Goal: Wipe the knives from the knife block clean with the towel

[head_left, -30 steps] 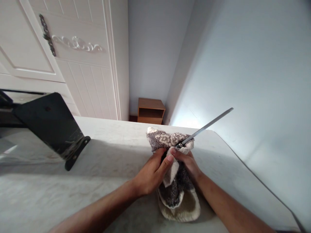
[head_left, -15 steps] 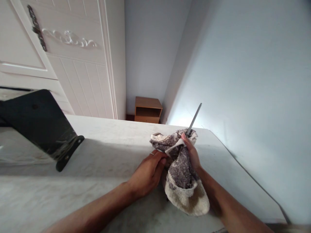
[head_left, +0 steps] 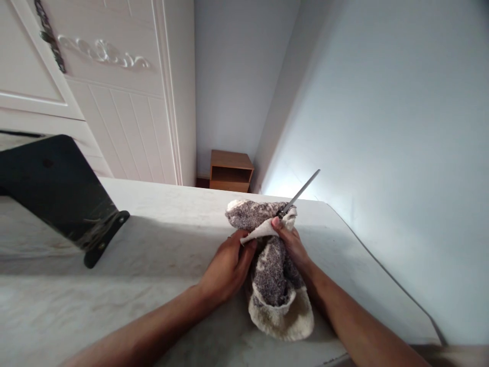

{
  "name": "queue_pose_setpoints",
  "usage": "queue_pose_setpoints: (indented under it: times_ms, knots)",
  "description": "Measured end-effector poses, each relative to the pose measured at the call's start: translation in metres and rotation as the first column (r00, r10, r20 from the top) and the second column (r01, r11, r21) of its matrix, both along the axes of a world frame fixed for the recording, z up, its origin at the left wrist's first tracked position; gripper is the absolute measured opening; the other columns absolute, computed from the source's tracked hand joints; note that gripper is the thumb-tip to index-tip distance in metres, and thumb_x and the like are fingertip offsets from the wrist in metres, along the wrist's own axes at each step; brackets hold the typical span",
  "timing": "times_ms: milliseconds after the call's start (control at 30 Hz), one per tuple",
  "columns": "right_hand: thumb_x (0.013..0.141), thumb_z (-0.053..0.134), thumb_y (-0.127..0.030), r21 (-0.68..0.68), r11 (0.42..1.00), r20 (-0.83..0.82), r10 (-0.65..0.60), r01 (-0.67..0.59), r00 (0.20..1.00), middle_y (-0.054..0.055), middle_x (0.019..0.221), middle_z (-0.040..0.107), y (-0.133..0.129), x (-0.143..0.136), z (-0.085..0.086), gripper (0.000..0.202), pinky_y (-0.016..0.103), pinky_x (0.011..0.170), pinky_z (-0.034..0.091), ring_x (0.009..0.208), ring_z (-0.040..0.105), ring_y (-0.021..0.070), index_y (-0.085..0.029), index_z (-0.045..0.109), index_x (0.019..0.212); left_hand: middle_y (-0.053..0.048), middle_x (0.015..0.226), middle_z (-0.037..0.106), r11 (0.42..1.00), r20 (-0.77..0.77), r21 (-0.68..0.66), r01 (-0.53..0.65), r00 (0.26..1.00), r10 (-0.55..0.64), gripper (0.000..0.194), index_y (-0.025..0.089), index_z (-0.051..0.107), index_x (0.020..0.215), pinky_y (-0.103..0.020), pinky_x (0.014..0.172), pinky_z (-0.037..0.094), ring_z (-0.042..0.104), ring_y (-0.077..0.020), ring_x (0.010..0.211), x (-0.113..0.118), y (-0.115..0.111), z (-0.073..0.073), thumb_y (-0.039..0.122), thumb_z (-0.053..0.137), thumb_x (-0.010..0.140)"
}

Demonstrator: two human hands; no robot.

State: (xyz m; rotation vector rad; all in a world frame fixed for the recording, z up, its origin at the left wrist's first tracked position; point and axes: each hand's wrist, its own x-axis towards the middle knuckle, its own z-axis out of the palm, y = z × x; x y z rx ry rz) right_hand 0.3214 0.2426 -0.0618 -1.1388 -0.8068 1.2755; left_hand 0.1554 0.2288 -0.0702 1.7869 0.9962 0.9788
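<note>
A terry cloth [head_left: 273, 270], mottled purple-grey with cream parts, is bunched over the pale tabletop, one end hanging towards me. From its folds a long thin metal blade [head_left: 301, 191] points up and to the right; its lower end is covered by the cloth, so its kind is unclear. My right hand [head_left: 291, 239] is closed around the cloth near the blade's base, thumb pressed on a white fold. On the left side, my left hand [head_left: 231, 265] pinches the edge of that white fold between its fingers. A ring shows on one finger.
To the left on the pale table [head_left: 164, 244] stands a black metal stand [head_left: 61, 188] with a dark foot. Behind are a white cabinet [head_left: 118, 102] and a small wooden nightstand [head_left: 231, 160]. A light blue wall [head_left: 389, 153] runs along the right.
The cloth and both hands have shifted slightly left. The blade leans further to the right, and the white fold is now stretched between my two hands.
</note>
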Motion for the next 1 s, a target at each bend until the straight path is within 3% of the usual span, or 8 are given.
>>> queue_pose_setpoints:
  times_ms: [200, 333, 433, 633, 800, 1000]
  knots:
    - [0.055, 0.086, -0.046, 0.02, 0.998, 0.014, 0.051, -0.052, 0.999, 0.004, 0.071, 0.066, 0.003, 0.003, -0.013, 0.045, 0.026, 0.06, 0.049, 0.062, 0.06, 0.0156, -0.014, 0.064, 0.077, -0.007, 0.098, 0.066, 0.999, -0.101, -0.025, -0.042, 0.994, 0.039, 0.019, 0.017, 0.054, 0.097, -0.03, 0.075, 0.043, 0.06, -0.0203, 0.087, -0.004, 0.007, 0.001, 0.03, 0.054, 0.085]
    - [0.054, 0.086, -0.046, 0.053, 0.994, 0.059, 0.096, -0.099, 0.994, 0.003, 0.068, 0.065, 0.006, 0.008, -0.022, 0.043, 0.026, 0.059, 0.047, 0.06, 0.058, 0.0142, -0.013, 0.064, 0.07, -0.008, 0.097, 0.065, 0.999, -0.14, -0.024, -0.045, 0.989, 0.041, 0.024, 0.016, 0.053, 0.095, -0.03, 0.073, 0.043, 0.059, -0.0213, 0.086, -0.007, 0.01, 0.001, 0.033, 0.06, 0.079]
    - [0.055, 0.087, -0.041, 0.08, 0.988, 0.107, 0.122, -0.131, 0.987, 0.004, 0.073, 0.067, 0.005, 0.007, -0.021, 0.038, 0.027, 0.063, 0.049, 0.065, 0.059, 0.015, -0.014, 0.067, 0.073, -0.01, 0.101, 0.065, 0.999, -0.161, 0.019, -0.029, 0.986, 0.032, 0.031, 0.016, 0.053, 0.101, -0.032, 0.075, 0.044, 0.059, -0.0232, 0.09, -0.007, 0.01, 0.0, 0.038, 0.06, 0.08]
    - [0.052, 0.087, -0.026, 0.167, 0.973, 0.132, 0.137, -0.158, 0.982, 0.003, 0.083, 0.07, -0.004, -0.002, -0.011, 0.035, 0.033, 0.077, 0.053, 0.075, 0.064, 0.0191, -0.019, 0.07, 0.082, -0.015, 0.111, 0.063, 0.992, -0.335, 0.107, 0.066, 0.942, -0.027, 0.032, 0.015, 0.049, 0.109, -0.037, 0.081, 0.044, 0.06, -0.0285, 0.099, -0.009, 0.009, 0.0, 0.023, 0.054, 0.078]
    - [0.051, 0.087, -0.019, 0.174, 0.966, 0.19, 0.159, -0.193, 0.969, 0.003, 0.083, 0.07, -0.005, 0.0, -0.017, 0.035, 0.035, 0.081, 0.053, 0.079, 0.064, 0.0201, -0.018, 0.071, 0.081, -0.016, 0.114, 0.063, 0.99, -0.488, 0.122, 0.07, 0.873, -0.001, 0.035, 0.016, 0.048, 0.111, -0.037, 0.075, 0.044, 0.062, -0.0323, 0.098, -0.012, 0.009, 0.004, 0.035, 0.053, 0.081]
    - [0.053, 0.085, -0.016, 0.17, 0.957, 0.221, 0.197, -0.236, 0.955, 0.005, 0.085, 0.071, -0.003, 0.002, -0.017, 0.032, 0.034, 0.076, 0.053, 0.077, 0.064, 0.0203, -0.016, 0.072, 0.082, -0.016, 0.1, 0.068, 0.993, -0.597, 0.105, 0.055, 0.802, 0.019, 0.038, 0.017, 0.054, 0.101, -0.034, 0.065, 0.039, 0.065, -0.0345, 0.088, -0.014, 0.01, 0.01, 0.05, 0.044, 0.086]
